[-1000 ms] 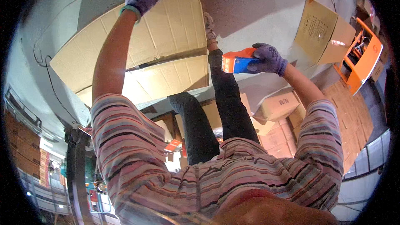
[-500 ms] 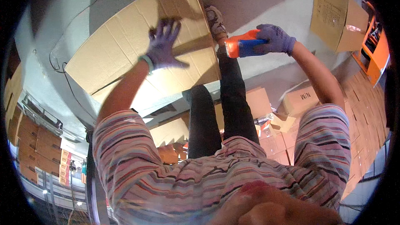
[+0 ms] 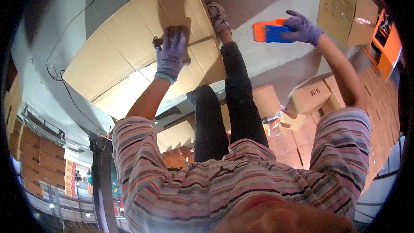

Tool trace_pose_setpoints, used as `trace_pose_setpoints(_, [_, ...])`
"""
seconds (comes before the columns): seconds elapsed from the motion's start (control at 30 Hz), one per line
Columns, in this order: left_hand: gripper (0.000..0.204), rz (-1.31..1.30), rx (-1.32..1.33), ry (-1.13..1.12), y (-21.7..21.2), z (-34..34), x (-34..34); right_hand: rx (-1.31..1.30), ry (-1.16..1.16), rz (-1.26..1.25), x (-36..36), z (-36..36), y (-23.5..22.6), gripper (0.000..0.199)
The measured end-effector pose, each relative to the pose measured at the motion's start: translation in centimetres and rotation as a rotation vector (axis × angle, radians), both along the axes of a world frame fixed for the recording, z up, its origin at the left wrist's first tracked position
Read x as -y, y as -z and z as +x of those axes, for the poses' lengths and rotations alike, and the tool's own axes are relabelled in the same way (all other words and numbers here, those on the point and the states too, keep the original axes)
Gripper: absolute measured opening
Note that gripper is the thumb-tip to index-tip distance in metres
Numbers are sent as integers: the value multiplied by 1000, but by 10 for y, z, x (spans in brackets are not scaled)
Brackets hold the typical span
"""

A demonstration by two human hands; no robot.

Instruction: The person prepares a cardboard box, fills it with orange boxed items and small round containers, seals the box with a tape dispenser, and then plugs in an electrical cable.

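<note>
Two gloved hands are at work here, well apart! The left hand [image 3: 171, 58] is out over a big cardboard box [image 3: 125, 43], palm down, fingers stretched forward and grasping nothing, right by the seam [image 3: 202, 40] where the flaps meet; whether the palm is pressing on the card, I can't tell from up here. Over to the right hand [image 3: 304, 29], and this one is clamped on an orange and blue tool [image 3: 278, 33], gripping its near end, with one digit sticking out clear of it. That tool is out in the air over the pale floor [image 3: 267, 71], to the right of the big box and not touching it, its orange end pointing back toward the cardboard.

Down between the two hands, a shoe [image 3: 218, 16] stands just beside the box's right edge, below dark trousers [image 3: 239, 90] and a striped shirt [image 3: 202, 185]. Up on the right there's a brown carton [image 3: 338, 6], and close by it an orange rack [image 3: 387, 56]. A smaller carton [image 3: 311, 96] sits tilted among other boxes nearer the body. And across on the far left, a dark cable [image 3: 65, 85] snakes over the floor near the big box!
</note>
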State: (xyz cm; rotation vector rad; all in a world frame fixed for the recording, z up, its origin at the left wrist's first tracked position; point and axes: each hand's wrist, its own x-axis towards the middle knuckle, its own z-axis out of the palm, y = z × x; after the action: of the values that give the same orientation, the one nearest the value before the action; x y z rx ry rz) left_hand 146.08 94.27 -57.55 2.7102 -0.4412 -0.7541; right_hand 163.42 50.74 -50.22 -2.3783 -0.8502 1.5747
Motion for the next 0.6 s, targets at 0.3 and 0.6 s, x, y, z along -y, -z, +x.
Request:
trace_pose_setpoints(0.3, [102,171,30,78,-8,0,8,142,-142,-272,-86,-27,64,60])
trace_pose_setpoints(0.6, [66,-101,-145,389,3,38,125,139,207,-421,-139,-105,131,39])
